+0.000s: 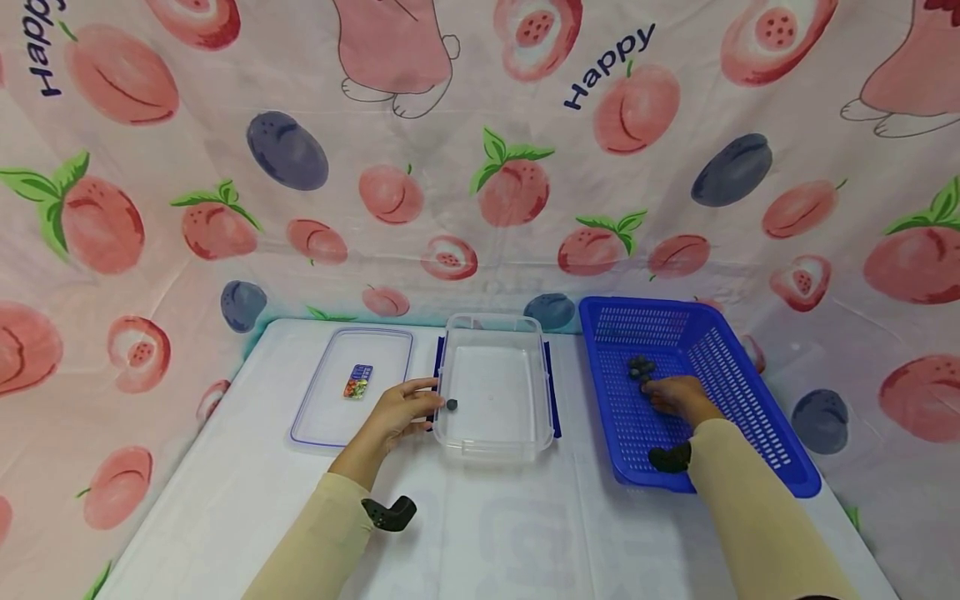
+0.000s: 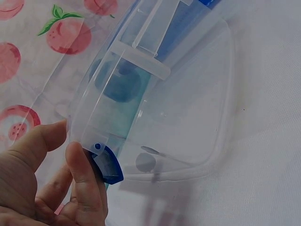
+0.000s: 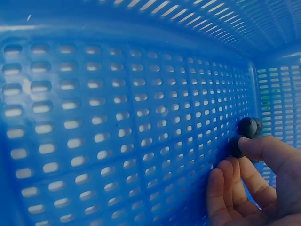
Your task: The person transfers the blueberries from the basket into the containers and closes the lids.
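My left hand (image 1: 397, 412) touches the left side of a clear plastic box (image 1: 495, 442), its fingers (image 2: 82, 174) by a blue latch (image 2: 108, 165). One dark blueberry (image 1: 452, 405) lies inside the box near that side; in the left wrist view it shows blurred through the plastic. Down in a blue slotted basket (image 1: 622, 450), my right hand (image 1: 678, 396) pinches a blueberry (image 3: 235, 147) between thumb and fingers. Against it sit a few more blueberries (image 3: 248, 126), partly hidden by the hand in the right wrist view.
To the left of the box lies its clear lid (image 1: 318, 417) with a blue rim and a colourful label (image 1: 358, 382). A white cloth (image 1: 495, 533) covers the table. Fruit-printed fabric (image 1: 450, 183) hangs behind and at both sides.
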Demonstrator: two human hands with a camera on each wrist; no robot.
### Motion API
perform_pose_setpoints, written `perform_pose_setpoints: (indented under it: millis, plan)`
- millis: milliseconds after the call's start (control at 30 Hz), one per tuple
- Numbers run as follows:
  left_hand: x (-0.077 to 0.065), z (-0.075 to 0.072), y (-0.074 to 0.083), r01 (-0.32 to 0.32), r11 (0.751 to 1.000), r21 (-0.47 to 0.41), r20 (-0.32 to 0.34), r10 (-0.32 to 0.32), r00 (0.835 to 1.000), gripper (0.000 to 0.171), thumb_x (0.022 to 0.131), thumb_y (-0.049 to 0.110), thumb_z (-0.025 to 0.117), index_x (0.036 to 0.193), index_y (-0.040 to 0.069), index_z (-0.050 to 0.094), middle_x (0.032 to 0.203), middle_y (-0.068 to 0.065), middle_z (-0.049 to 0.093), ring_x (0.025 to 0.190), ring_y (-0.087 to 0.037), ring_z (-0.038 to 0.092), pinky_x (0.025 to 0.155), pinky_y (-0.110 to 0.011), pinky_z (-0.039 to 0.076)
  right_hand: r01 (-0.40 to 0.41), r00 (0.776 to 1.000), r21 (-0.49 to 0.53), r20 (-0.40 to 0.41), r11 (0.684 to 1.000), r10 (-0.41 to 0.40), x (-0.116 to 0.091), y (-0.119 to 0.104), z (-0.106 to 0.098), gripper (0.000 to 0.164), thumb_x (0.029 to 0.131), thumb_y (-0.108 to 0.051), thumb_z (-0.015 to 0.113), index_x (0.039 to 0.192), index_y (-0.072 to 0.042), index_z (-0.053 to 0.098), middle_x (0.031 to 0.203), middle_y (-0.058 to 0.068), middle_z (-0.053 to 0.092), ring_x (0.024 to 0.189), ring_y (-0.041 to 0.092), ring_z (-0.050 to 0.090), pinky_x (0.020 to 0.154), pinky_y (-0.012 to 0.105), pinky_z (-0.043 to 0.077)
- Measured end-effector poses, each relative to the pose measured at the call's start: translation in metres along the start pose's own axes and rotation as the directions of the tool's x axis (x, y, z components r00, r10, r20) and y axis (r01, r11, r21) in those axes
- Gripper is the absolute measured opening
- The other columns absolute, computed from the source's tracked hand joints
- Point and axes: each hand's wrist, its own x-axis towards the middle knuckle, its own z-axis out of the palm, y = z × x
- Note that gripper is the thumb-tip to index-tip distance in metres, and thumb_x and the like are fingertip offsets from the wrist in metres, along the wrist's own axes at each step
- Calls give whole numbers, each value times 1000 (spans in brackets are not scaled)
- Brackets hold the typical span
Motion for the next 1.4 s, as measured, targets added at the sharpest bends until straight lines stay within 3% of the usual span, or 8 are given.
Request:
perform_pose_setpoints:
  millis: [233, 400, 500, 667, 833, 1133, 1233, 1400]
  plan:
    - [1, 0, -1, -3, 1000, -2, 0, 3, 1000, 47, 90, 12, 71, 135, 6, 59, 107, -8, 68, 99, -27, 66, 66, -24, 57, 30, 998, -46, 59, 998, -27, -12, -4, -5, 49, 93, -6, 61, 132, 19, 44, 102, 16, 62, 101, 31, 63, 100, 44, 49]
    - [1, -1, -3, -9, 1000, 1, -1, 9, 1000, 47, 90, 13, 71, 134, 7, 60, 108, -8, 68, 95, -23, 66, 66, -24, 57, 74, 992, -119, 110, 990, -60, -17, -6, -9, 52, 96, -9, 57, 135, 21, 40, 124, 31, 56, 124, 44, 50, 106, 48, 43]
    - [1, -1, -3, -8, 1000, 1, -1, 8, 1000, 47, 90, 13, 71, 134, 6, 59, 109, -9, 68, 91, -20, 66, 66, -24, 57, 105, 986, -162, 148, 981, -81, -20, -10, -12, 52, 97, -10, 57, 135, 21, 40, 133, 35, 49, 128, 47, 47, 106, 50, 43]
    - [1, 0, -2, -8, 1000, 4, 1, 8, 1000, 47, 90, 13, 71, 135, 6, 59, 109, -9, 68, 88, -17, 66, 67, -24, 57, 149, 974, -205, 201, 967, -107, -22, -14, -15, 52, 96, -14, 60, 133, 20, 44, 126, 30, 57, 122, 44, 53, 103, 49, 47]
    - [1, -1, -2, -7, 1000, 9, 7, 7, 1000, 48, 90, 13, 71, 136, 6, 58, 107, -7, 68, 92, -20, 66, 66, -24, 57, 208, 954, -203, 260, 957, -153, -25, -19, -16, 51, 95, -17, 62, 131, 16, 49, 113, 13, 67, 110, 29, 62, 99, 44, 51]
    - [1, 0, 0, 3, 1000, 8, 4, -3, 1000, 47, 90, 13, 70, 136, 8, 58, 106, -6, 67, 91, -18, 66, 66, -23, 57, 319, 905, -189, 353, 929, -239, -36, -35, -9, 37, 95, -21, 64, 118, 7, 62, 94, -1, 67, 93, 13, 63, 102, 47, 48]
    - [0, 0, 1, 7, 1000, 5, 3, -7, 1000, 47, 90, 13, 70, 135, 8, 59, 104, -5, 67, 88, -15, 66, 65, -23, 56, 360, 879, -171, 392, 917, -272, -41, -40, -7, 35, 97, -23, 63, 118, 5, 61, 94, -4, 65, 90, 9, 61, 103, 46, 48]
    - [-1, 1, 2, 9, 1000, 1, 0, -9, 1000, 46, 90, 11, 71, 135, 8, 59, 103, -4, 67, 83, -11, 65, 65, -23, 56, 377, 856, -110, 421, 920, -301, -51, -48, 0, 34, 97, -22, 62, 118, 3, 58, 98, -6, 69, 88, 6, 64, 94, 34, 54]
